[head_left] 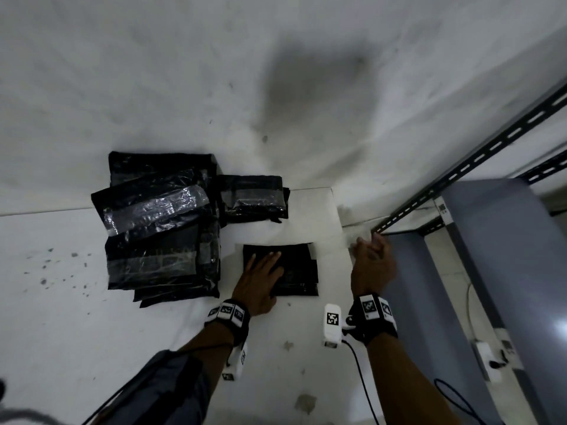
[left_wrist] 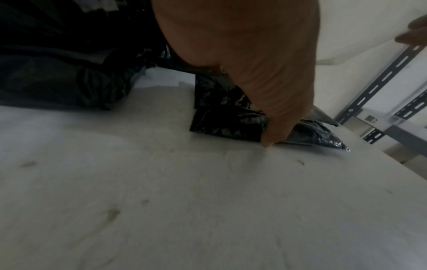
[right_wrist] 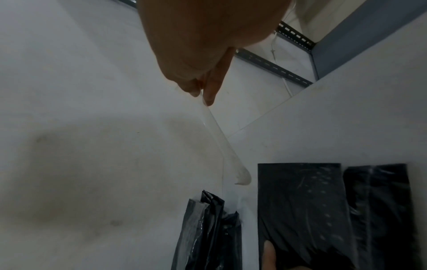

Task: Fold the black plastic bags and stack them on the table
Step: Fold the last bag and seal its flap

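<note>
Nearest, left hand [head_left: 259, 283] lay flat, fingers straight, pressing folded black bag [head_left: 291, 271] on white surface [head_left: 61, 317]. Right hand [head_left: 372, 265] pinched clear strip [right_wrist: 221, 140] above surface edge. Beyond, bag stack [head_left: 159, 228] and small folded pile [head_left: 253, 196] lay against wall.

No words, brand names or numbers can be read anywhere. The only signs are black-and-white square code markers — on the left wristband [head_left: 228, 312], the right wristband [head_left: 372, 306] and the white device [head_left: 332, 325] beside it — plus a tiny, illegible code label [head_left: 443, 209] on the rack post.
</note>
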